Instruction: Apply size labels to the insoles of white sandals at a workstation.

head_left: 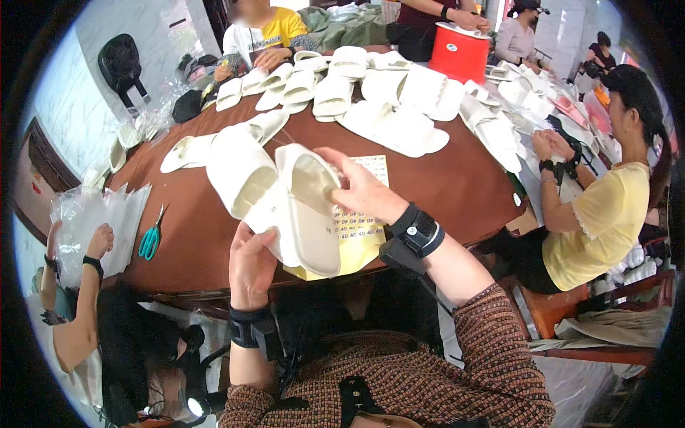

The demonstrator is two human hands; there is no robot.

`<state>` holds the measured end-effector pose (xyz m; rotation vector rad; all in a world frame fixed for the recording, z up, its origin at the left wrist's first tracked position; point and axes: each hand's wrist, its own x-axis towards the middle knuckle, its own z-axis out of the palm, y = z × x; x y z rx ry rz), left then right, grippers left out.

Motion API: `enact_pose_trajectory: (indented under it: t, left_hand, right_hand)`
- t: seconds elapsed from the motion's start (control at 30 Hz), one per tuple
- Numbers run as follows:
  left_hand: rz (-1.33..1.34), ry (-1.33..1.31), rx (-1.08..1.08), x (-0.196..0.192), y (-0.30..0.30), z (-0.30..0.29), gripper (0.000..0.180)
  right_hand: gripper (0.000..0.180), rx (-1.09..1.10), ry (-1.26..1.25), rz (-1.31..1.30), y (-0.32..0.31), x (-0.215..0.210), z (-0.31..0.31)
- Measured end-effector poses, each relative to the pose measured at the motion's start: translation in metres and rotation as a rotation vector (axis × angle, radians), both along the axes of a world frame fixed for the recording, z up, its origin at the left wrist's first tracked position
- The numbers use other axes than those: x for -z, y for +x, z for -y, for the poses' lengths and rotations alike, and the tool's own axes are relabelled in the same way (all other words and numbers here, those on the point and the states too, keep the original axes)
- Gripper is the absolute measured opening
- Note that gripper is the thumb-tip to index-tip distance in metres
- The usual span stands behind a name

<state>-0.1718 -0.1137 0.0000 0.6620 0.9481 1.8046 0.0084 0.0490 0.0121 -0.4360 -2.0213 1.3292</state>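
Note:
A pair of white slide slippers is held up over the table's near edge, side by side with their heels toward me. My left hand (251, 267) is closed on the heel end of the left slipper (241, 171), thumb on top. Fingers of my right hand (365, 191) wrap the strap side of the right slipper (314, 228), with the thumb pressed to its edge. Beneath them lies a yellow-backed sheet of printed size stickers (362, 250), partly covered by the slippers and my right hand.
Many white slippers (389, 128) cover the far side of the brown table (189, 250). Teal-handled scissors (150, 241) and clear plastic bags (93, 221) lie at left. A red stool-shaped bucket (457, 53) stands at the back. People work around me, one close at right (599, 192).

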Motion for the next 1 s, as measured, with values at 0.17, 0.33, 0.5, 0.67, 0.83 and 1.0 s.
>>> enact_pose_trajectory:
  t: [0.17,0.33,0.5,0.67,0.83,1.0]
  left_hand:
    - [-0.032,0.079,-0.082,-0.002,0.01,0.0,0.043]
    - [-0.029,0.157,-0.13,0.003,0.004,0.002,0.043]
    - [-0.083,0.149,-0.188,0.002,0.011,0.003,0.045]
    - [-0.083,0.137,-0.026,-0.017,0.015,-0.004,0.048]
    - [-0.159,0.122,0.201,-0.068,0.027,-0.017,0.043]
    - [-0.354,-0.052,0.433,-0.097,0.038,-0.026,0.039]
  right_hand:
    - [0.074,-0.175,-0.242,-0.049,0.005,-0.007,0.004]
    - [0.073,-0.159,-0.302,-0.106,0.005,-0.01,0.007]
    - [0.072,-0.052,-0.31,-0.195,0.0,-0.006,0.003]
    - [0.066,-0.096,-0.515,-0.421,0.005,-0.015,-0.001]
    - [0.071,0.009,-0.448,-0.432,0.022,-0.067,-0.001]
    - [0.08,0.182,-0.306,-0.416,0.068,-0.072,-0.003]
